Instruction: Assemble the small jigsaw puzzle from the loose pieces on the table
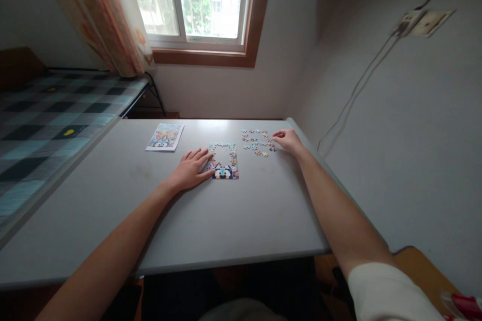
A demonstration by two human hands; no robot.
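Puzzle [225, 173], part-built, flat, rectangular, multicoloured, with a bare gap in its middle and a dark-blue-and-white figure along its near edge, lies on a smooth pale grey table [229, 220]. Left hand [194, 164] palm down, fingers spread wide, fingertips and thumb on the puzzle's left edge. Small multicoloured loose jigsaw pieces [257, 152] scattered just right of the puzzle, some a bit farther off than it. Right hand [288, 141] at the right side of those pieces, well right of the puzzle, fingers narrowed to a pinch; cannot tell if a piece is in it. Colourful printed sheet with a white border [165, 137] lies left of the puzzle, slightly beyond it
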